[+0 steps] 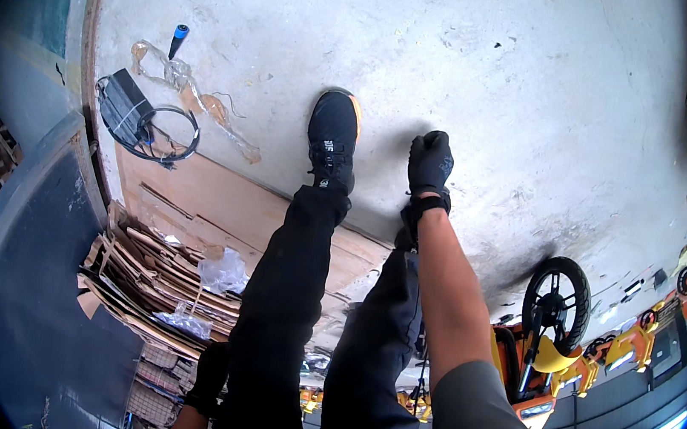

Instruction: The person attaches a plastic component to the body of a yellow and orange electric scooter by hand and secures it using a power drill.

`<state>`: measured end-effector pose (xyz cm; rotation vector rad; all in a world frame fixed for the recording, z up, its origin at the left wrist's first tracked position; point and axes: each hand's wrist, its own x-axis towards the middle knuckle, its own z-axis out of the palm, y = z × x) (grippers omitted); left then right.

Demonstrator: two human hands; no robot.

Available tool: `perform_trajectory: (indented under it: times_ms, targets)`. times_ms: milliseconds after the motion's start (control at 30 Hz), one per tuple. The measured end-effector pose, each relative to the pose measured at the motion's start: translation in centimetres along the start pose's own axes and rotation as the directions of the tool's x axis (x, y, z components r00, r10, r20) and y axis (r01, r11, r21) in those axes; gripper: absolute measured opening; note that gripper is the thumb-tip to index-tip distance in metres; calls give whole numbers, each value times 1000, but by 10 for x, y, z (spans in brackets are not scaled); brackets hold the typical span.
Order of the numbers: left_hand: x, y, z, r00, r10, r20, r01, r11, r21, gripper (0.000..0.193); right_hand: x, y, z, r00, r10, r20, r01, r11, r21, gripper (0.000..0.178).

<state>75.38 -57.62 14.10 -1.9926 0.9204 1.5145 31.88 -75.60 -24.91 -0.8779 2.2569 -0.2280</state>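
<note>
My right hand, in a black glove, is closed in a fist over the concrete floor, to the right of my dark shoe with an orange edge. Nothing sticks out of the fist; its palm side is hidden. My left hand, also gloved in black, hangs low beside my left trouser leg. Its fingers are too dark to make out. A stack of flattened cardboard lies nearest to it, with crumpled clear plastic on top.
At the left lie a black cable coil, a dark flat piece, a blue-and-black screwdriver-like handle and torn tape. A grey panel stands there. A yellow-orange vehicle with a black wheel stands at the right, with more behind it.
</note>
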Motion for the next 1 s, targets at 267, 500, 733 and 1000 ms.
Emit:
perform_trajectory:
  times_ms: [267, 500, 733, 1000]
  targets:
    - [38, 62, -46, 1000, -12, -20, 10, 996, -85, 19, 184, -50, -87, 954, -28, -298, 59, 994, 96, 14]
    - [69, 67, -60, 992, 128, -9, -120, 945, 304, 15, 207, -51, -81, 979, -52, -196, 15, 982, -187, 15]
    - [56, 139, -78, 994, -67, -84, 10, 840, -543, 12, 71, -59, -145, 999, 31, -35, -31, 999, 23, 13]
    - [-64, 389, -120, 896, 435, 87, -297, 733, -612, 28, -153, -176, -410, 988, 53, 145, -112, 893, 435, 38]
